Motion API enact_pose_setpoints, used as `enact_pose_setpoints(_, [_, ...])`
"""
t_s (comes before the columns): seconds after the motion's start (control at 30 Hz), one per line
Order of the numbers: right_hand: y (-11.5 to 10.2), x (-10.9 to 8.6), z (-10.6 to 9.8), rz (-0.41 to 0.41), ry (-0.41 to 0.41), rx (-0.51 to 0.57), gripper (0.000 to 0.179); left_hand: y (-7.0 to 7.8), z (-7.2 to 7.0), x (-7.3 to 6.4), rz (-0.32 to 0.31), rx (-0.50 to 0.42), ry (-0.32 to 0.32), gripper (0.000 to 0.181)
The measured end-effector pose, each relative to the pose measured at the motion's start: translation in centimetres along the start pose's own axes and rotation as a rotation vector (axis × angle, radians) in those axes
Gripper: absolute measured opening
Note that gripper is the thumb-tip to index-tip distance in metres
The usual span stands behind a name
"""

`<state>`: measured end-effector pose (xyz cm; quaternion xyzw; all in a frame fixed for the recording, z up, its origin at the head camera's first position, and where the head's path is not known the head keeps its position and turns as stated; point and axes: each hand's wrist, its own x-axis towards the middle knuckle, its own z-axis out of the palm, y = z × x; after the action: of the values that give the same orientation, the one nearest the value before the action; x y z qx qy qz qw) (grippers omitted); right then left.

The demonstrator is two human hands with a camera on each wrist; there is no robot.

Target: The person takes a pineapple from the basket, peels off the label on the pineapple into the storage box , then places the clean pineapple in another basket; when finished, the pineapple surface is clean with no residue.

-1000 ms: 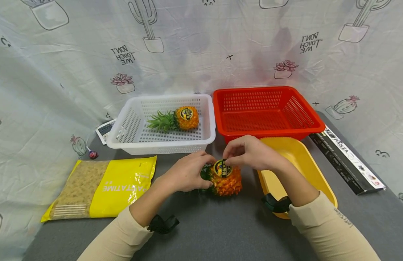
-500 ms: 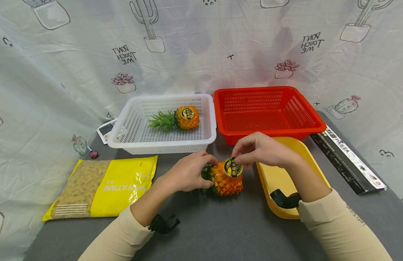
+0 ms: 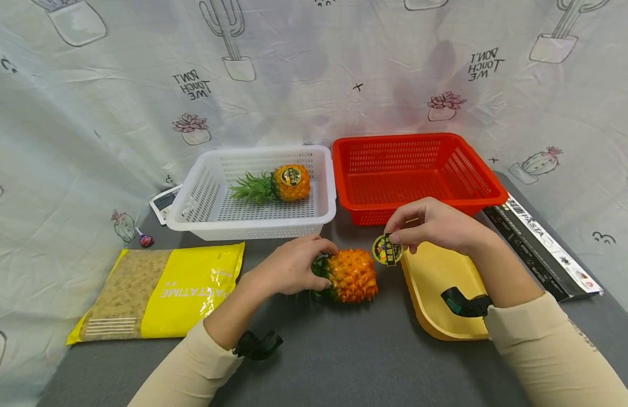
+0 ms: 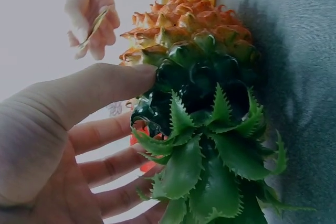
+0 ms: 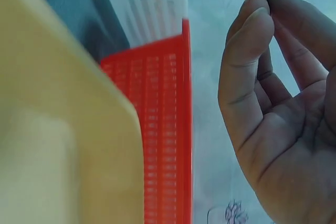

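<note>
My left hand (image 3: 293, 265) grips a small, glossy, artificial-looking pineapple (image 3: 353, 276) where its orange body meets the green leaves. The fruit lies on its side on the grey table, leaves under that hand. In the left wrist view the thumb presses the dark green collar beside the spiky leaves (image 4: 215, 177), fingers behind. To the right of the fruit, clear of it, my right hand (image 3: 438, 229) pinches a round black and yellow sticker (image 3: 385, 251) between thumb and fingertips. Seen from the left wrist, the sticker (image 4: 97, 24) is nearly edge-on. No sticker shows on the pineapple's upper side.
Behind stands a white basket (image 3: 252, 233) with another stickered pineapple (image 3: 292, 189), beside a red basket (image 3: 420, 207). A yellow tray (image 3: 420, 282) sits under the right forearm. Left lies a pasta bag (image 3: 191, 288); right, a black pasta box (image 3: 540, 249).
The sticker has come off the pineapple and moved right and slightly up, pinched in my right hand. My left hand keeps its hold, and the yellow tray shows more plainly.
</note>
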<state>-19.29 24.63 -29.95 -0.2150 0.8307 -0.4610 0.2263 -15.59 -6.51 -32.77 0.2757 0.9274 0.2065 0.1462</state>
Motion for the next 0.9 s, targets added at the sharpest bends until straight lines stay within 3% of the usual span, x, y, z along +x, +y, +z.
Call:
enact_pose_setpoints(0.47, [3.3, -1.5, -2.9, 0.121, 0.076, 0.082, 0.024, 0.2, -0.2, 0.1, -0.002, 0.001, -0.018, 0.056])
enact_pose_setpoints(0.9, [7.2, -1.2, -3.3, 0.218, 0.055, 0.121, 0.030, 0.1, -0.2, 0.0, -0.007, -0.010, -0.017, 0.056])
